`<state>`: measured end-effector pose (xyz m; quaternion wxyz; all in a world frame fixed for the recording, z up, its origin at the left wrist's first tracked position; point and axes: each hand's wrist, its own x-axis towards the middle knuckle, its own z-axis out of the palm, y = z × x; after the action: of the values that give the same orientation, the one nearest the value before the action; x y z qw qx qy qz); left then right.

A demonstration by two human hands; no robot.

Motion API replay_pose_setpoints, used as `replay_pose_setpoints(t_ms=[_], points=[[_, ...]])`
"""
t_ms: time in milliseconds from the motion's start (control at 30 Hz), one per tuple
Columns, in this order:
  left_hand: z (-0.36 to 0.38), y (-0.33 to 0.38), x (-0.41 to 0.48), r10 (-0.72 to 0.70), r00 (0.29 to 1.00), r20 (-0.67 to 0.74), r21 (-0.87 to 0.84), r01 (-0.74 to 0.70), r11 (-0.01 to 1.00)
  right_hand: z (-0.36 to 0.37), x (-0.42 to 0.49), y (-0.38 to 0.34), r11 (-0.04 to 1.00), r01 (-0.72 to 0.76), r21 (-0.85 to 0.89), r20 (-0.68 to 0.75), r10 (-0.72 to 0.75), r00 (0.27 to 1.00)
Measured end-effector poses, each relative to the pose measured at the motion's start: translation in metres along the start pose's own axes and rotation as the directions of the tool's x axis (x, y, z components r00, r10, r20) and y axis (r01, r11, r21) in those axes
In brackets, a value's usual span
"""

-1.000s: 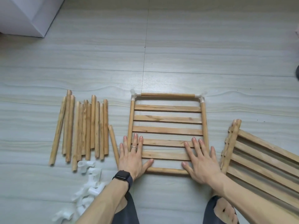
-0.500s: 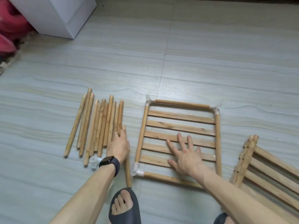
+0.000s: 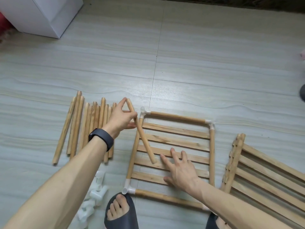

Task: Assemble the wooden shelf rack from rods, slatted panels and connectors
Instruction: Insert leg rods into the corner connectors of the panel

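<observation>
Left hand (image 3: pixel 122 119) has come up off the rod pile (image 3: pixel 77 126) with one rod (image 3: pixel 141 131), now slanting over the framed panel (image 3: pixel 176 129).
Fingers pinch its far end; right hand (image 3: pixel 179 169) flat, spread on slats, pinning the panel to the floor. Advice: stand rod upright, seat squarely in near-left connector (image 3: pixel 127 189).

The left arm reaches from the near left, a black watch (image 3: pixel 101 139) on its wrist, and the left hand (image 3: pixel 121 117) pinches a rod (image 3: pixel 144 142) near its far end. The right arm enters from the near right, the right hand (image 3: pixel 180 170) flat, fingers spread on the slatted panel (image 3: pixel 175 129).
</observation>
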<state>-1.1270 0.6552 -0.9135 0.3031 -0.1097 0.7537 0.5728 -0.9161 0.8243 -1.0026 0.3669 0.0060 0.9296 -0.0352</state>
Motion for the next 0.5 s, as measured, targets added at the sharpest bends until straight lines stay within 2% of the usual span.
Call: replay_pose_setpoints(t_ms=[67, 133, 200, 300, 400, 500], points=[[0.018, 0.000, -0.008, -0.015, 1.000, 0.025, -0.163, 0.019, 0.986, -0.007, 0.002, 0.006, 0.998, 0.018, 0.067, -0.007, -0.017, 1.000], [0.037, -0.010, -0.011, -0.049, 0.998, 0.037, -0.322, 0.058, 0.945, -0.018, 0.003, 0.014, 0.928, -0.004, 0.373, -0.098, 0.043, 0.994], [0.055, -0.024, -0.011, -0.075, 0.996, 0.041, -0.462, 0.086, 0.883, -0.039, -0.003, 0.018, 0.714, -0.002, 0.701, -0.190, 0.190, 0.963], [0.077, -0.039, -0.011, -0.128, 0.991, 0.040, -0.643, 0.123, 0.756, -0.068, -0.013, 0.014, 0.303, 0.135, 0.944, -0.251, 0.385, 0.888], [0.088, -0.046, -0.009, -0.132, 0.991, 0.030, -0.740, 0.111, 0.664, -0.082, -0.014, 0.015, -0.102, 0.249, 0.963, -0.165, 0.507, 0.846], [0.089, -0.048, -0.012, -0.073, 0.997, -0.001, -0.709, 0.050, 0.704, -0.088, -0.010, 0.030, -0.341, 0.290, 0.894, -0.057, 0.556, 0.829]])
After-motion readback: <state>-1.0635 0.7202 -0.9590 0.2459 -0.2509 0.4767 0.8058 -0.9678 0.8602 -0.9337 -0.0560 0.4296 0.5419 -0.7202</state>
